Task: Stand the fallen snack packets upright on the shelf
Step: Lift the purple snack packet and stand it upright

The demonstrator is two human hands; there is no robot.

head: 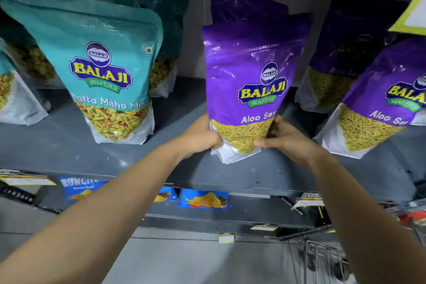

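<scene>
At nine o'clock from centre stands the teal Khatta Mitha Mix packet (101,69), upright on the grey shelf (57,147), with darker teal packets behind it. Moving right, our left hand (200,138) closes around the lower left corner of the purple Aloo Sev packet (249,85), fingers wrapped behind its white base. That packet sits at the middle of the view, upright and tipped slightly back against another purple packet behind it at twelve o'clock. Our right hand (283,139) pinches the lower right corner, thumb across the clear window. At three o'clock a second Aloo Sev packet (378,104) leans hard to the right, so we judge it not yet set straight. The risk here is the base: it looks crumpled and not flat on the shelf, so if we let go now the packet could slump forward over the shelf edge at six o'clock, or slide sideways into its leaning neighbour.
</scene>
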